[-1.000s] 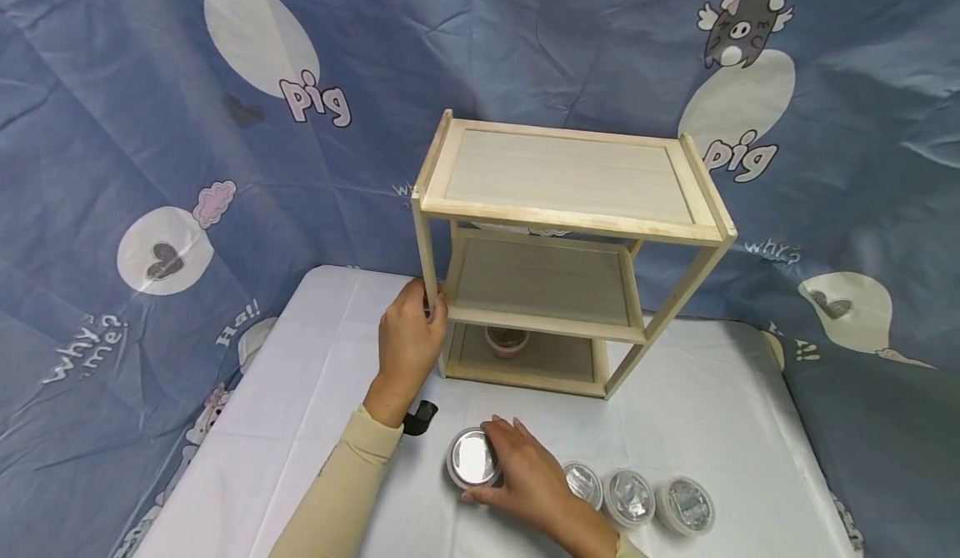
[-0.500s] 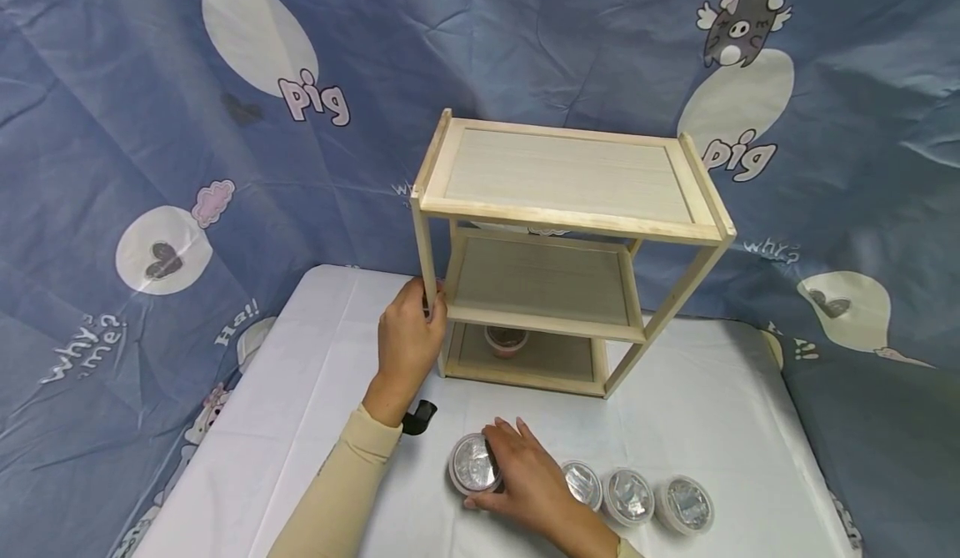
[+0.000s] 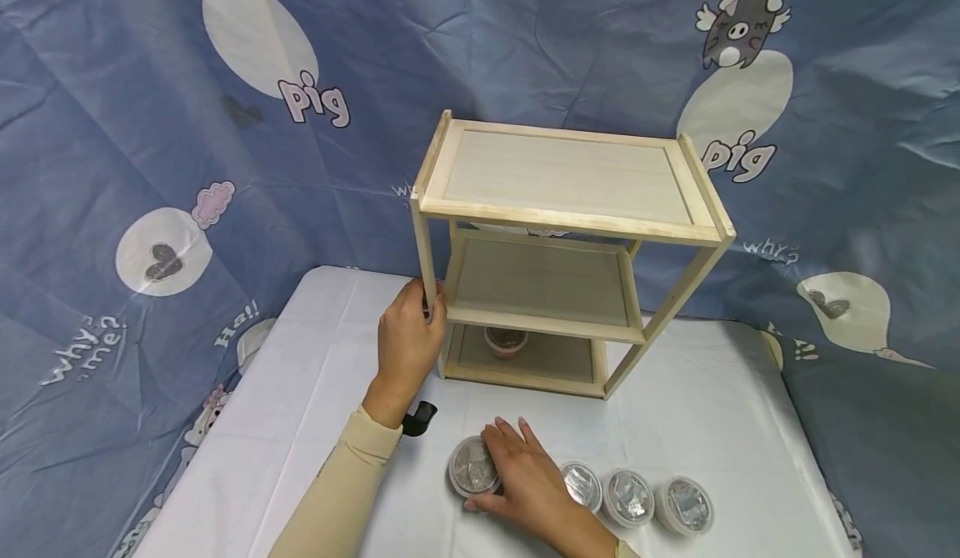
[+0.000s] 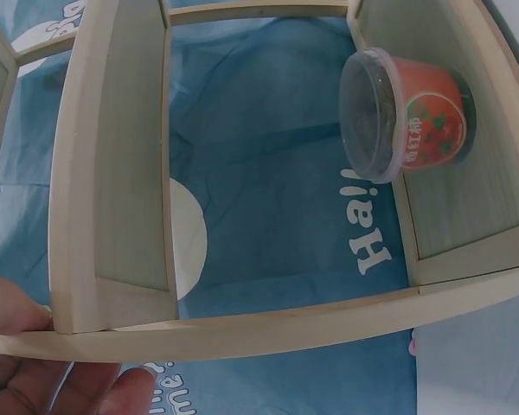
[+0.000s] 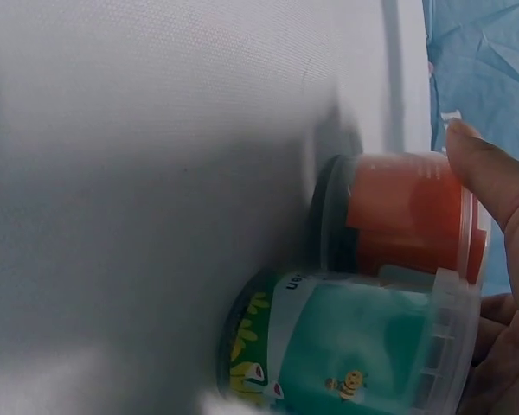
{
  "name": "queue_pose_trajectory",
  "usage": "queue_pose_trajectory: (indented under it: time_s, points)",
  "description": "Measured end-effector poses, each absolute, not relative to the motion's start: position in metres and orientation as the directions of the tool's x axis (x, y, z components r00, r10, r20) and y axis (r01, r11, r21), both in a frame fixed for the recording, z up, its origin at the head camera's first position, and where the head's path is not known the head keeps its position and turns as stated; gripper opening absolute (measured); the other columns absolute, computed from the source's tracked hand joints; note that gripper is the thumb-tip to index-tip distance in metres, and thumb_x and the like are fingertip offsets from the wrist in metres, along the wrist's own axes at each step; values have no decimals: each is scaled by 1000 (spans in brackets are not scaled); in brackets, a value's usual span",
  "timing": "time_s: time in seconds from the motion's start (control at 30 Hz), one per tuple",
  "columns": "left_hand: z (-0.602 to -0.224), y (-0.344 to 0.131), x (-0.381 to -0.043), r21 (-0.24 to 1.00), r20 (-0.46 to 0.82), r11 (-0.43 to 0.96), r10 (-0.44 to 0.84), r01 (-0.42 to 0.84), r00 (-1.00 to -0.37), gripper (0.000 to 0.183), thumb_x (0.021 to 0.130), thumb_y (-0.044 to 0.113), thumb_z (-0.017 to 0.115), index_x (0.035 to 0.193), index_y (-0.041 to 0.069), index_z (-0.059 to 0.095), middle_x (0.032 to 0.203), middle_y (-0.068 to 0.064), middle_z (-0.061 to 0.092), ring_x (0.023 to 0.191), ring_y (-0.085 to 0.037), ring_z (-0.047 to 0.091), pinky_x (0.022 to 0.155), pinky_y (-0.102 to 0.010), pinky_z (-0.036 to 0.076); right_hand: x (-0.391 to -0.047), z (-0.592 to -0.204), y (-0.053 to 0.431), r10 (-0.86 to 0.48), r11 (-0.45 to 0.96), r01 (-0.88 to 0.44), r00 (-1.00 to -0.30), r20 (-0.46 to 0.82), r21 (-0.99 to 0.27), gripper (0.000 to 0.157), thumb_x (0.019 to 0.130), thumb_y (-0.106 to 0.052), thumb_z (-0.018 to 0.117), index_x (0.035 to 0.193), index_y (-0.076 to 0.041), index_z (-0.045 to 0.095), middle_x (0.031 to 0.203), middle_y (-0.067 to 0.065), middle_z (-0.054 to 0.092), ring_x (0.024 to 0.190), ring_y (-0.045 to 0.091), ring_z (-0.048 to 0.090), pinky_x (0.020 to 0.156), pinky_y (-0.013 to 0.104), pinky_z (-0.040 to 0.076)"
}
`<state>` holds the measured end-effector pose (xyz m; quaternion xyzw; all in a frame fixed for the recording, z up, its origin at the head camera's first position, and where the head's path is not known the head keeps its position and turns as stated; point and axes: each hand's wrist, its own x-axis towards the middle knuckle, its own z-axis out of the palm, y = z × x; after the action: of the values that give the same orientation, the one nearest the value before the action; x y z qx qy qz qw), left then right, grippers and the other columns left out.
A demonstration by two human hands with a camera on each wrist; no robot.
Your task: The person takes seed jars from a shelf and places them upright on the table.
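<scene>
My left hand [image 3: 408,333] grips the left front post of a small three-tier wooden shelf [image 3: 562,176]. In the left wrist view its thumb and fingers [image 4: 125,393] lie on either side of that post. On the lowest tier stands a lidded plastic tub [image 4: 432,112] with a red fruit label. My right hand [image 3: 525,475] holds another round tub [image 3: 472,466], upright at the white tabletop, thumb on one side and fingers on the other. The right wrist view shows this tub's red label [image 5: 406,207], with the thumb at its lid rim.
Beside the right wrist a tub [image 3: 581,487] stands in a row with a second tub [image 3: 628,497] and a third tub [image 3: 684,505]. A green-labelled tub [image 5: 355,337] fills the right wrist view's foreground. Blue printed cloth [image 3: 360,166] hangs behind the shelf.
The held tub has shifted slightly toward me, and the bright reflection on its lid has faded to dull grey. My left hand and the shelf have stayed put.
</scene>
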<state>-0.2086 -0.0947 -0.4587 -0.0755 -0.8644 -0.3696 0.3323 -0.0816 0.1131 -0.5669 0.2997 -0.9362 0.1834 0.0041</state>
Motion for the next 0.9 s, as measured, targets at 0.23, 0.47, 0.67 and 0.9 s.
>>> queue_pose_trajectory:
  time_s: [0.23, 0.47, 0.67, 0.9]
  points:
    - [-459, -95, -208, 596, 615, 714, -112, 367, -780, 9, 100, 7, 66, 104, 0, 70, 89, -14, 69, 71, -29, 70, 59, -47, 57, -81, -570, 113, -561, 756, -578, -814, 149, -309, 89, 73, -63, 86, 137, -8, 56, 139, 11, 64, 140, 30, 53, 117, 61, 31]
    - [-459, -95, -208, 592, 625, 714, -115, 372, -772, 8, 100, 7, 67, 104, 1, 70, 90, -13, 70, 72, -29, 70, 60, -47, 57, -81, -572, 113, -563, 754, -583, -811, 158, -304, 90, 74, -65, 85, 138, -10, 57, 139, 12, 64, 140, 31, 52, 116, 66, 29]
    - [-459, -95, -209, 590, 629, 714, -115, 376, -769, 8, 99, 7, 67, 104, 1, 70, 90, -13, 70, 72, -29, 70, 59, -48, 57, -81, -570, 115, -552, 761, -568, -821, 149, -314, 86, 73, -62, 88, 135, -10, 58, 138, 14, 65, 140, 32, 52, 115, 68, 29]
    - [-460, -95, -210, 597, 619, 713, -118, 367, -776, 9, 99, 7, 67, 105, 1, 70, 91, -13, 70, 73, -30, 71, 60, -47, 57, -83, -565, 118, -561, 742, -570, -816, 138, -353, 92, 74, -61, 89, 140, -5, 57, 145, 15, 61, 144, 34, 47, 120, 64, 23]
